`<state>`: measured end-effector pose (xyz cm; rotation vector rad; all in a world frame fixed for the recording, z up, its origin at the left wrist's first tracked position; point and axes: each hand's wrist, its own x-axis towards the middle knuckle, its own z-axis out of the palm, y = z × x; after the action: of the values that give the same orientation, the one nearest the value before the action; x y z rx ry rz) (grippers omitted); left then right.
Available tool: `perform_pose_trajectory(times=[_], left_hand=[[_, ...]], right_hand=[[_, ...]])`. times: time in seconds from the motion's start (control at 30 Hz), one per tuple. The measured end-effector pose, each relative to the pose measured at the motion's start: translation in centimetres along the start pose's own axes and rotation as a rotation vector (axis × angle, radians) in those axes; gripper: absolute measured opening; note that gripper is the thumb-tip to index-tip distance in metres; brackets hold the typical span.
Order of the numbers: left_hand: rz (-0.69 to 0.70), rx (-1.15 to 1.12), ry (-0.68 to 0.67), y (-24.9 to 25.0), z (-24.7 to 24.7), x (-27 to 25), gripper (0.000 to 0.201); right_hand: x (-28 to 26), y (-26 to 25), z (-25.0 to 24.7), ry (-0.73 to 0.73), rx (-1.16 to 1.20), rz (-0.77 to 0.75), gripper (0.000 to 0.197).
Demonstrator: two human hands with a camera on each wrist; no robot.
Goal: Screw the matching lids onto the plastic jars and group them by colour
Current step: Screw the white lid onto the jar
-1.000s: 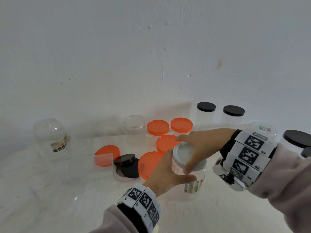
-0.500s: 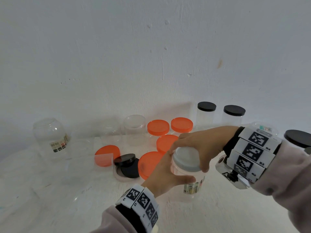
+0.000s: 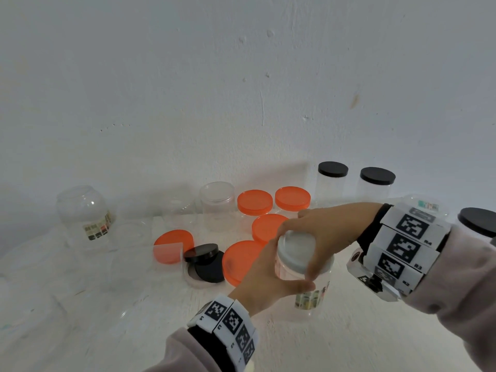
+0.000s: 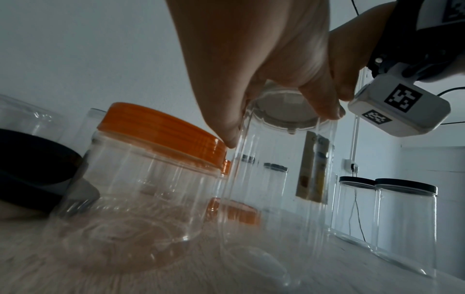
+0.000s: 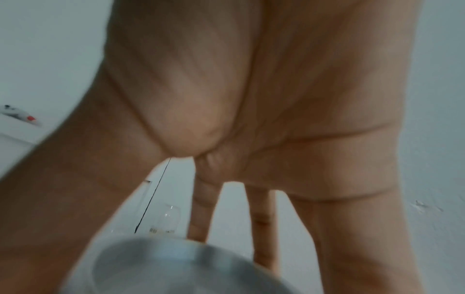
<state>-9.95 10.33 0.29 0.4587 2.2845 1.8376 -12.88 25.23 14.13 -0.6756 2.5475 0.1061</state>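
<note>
A tall clear jar with a paper label stands upright on the white table, near the front. My left hand grips its upper body from the left. A white lid sits on its mouth, and my right hand grips that lid from above, fingers curled round its rim. The left wrist view shows the jar from low down with the lid seated under my right fingers. In the right wrist view the lid fills the bottom, blurred, below my palm.
Several orange-lidded jars and loose orange lids sit just behind and left. Two loose black lids lie beside them. Black-lidded jars stand at the back right, open clear jars at the back left. The wall is close behind.
My right hand has turned on the white lid, its fingers sweeping round toward me over the rim. The left hand and the jar have stayed put.
</note>
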Motion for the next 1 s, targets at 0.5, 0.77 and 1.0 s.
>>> perform_pose_trajectory(times=[0.5, 0.77, 1.0], left_hand=[[-0.024, 0.003, 0.001, 0.03, 0.13, -0.09, 0.091], [-0.017, -0.012, -0.025, 0.42, 0.0, -0.29, 0.084], [-0.03, -0.018, -0.001, 0.53, 0.11, -0.52, 0.088]], right_hand=[[-0.22, 0.1, 0.02, 0.007, 0.031, 0.014, 0.088], [0.11, -0.06, 0.14, 0.026, 0.002, 0.122, 0.087], [0.41, 0.43, 0.52, 0.034, 0.026, 0.003, 0.095]])
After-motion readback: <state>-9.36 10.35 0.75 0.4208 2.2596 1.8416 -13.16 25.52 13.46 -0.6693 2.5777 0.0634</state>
